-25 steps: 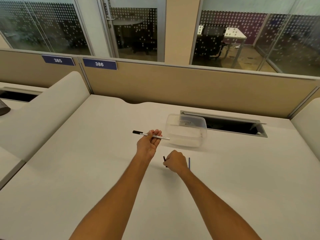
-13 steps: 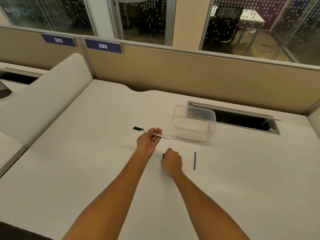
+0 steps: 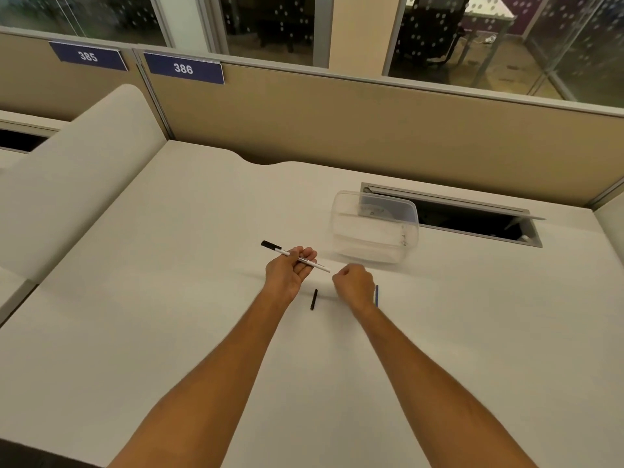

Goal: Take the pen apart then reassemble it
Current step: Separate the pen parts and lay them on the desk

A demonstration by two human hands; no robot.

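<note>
My left hand [image 3: 289, 271] holds the white pen barrel [image 3: 319, 266] across its fingers, palm up, with the barrel's black end [image 3: 270, 245] pointing left. My right hand [image 3: 353, 283] hovers just right of the barrel's open tip, its fingers curled shut with nothing visible in them. A short black pen piece [image 3: 314, 299] lies on the white desk [image 3: 169, 298] between my two wrists. The thin blue refill [image 3: 376, 295] lies on the desk right beside my right hand, which partly hides it.
A clear plastic container [image 3: 374, 228] stands just beyond my hands. Behind it is an open cable hatch [image 3: 472, 221] in the desk. A tan partition [image 3: 337, 130] closes the back, and a rounded white divider [image 3: 84, 170] runs along the left.
My right hand has let go of the short black piece, which now lies on the desk, and has moved up and right toward the barrel's tip. The left hand still holds the barrel.
</note>
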